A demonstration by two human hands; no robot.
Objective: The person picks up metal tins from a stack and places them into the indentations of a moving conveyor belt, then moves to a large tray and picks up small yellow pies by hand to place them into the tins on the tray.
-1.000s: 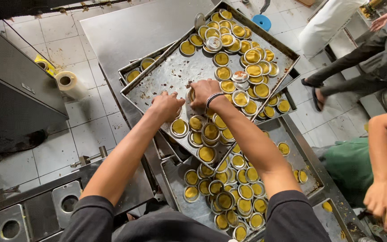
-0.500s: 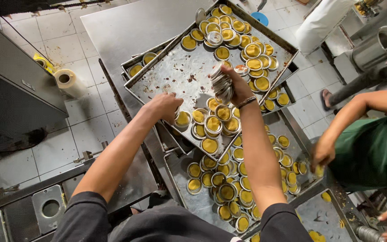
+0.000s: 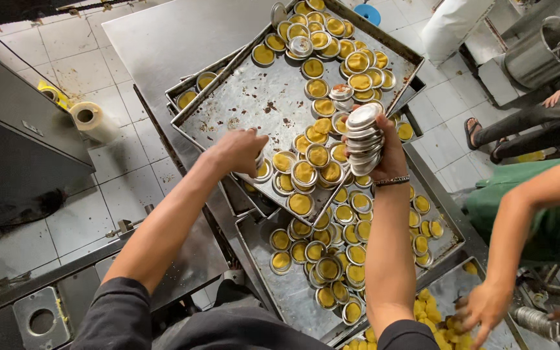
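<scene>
Right hand [image 3: 384, 146] is gripping a stack of tins [image 3: 363, 137], fingers curling around it. Left hand [image 3: 238, 150] is pinching one tin [image 3: 260, 170] over the tray [image 3: 241, 104], fingers pressed together.

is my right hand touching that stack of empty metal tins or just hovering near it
Touching. The head view shows the right hand wrapped around the stack of tins, fingers closed on its side, lifted above the top tray.

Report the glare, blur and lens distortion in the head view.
Head view: bright overhead light glints off the upper metal tray and the stack of empty tins in the right hand; left hand is sharp, barely blurred; wide-angle lens bows the tray edges and floor tiles outward near the frame's borders.
</scene>
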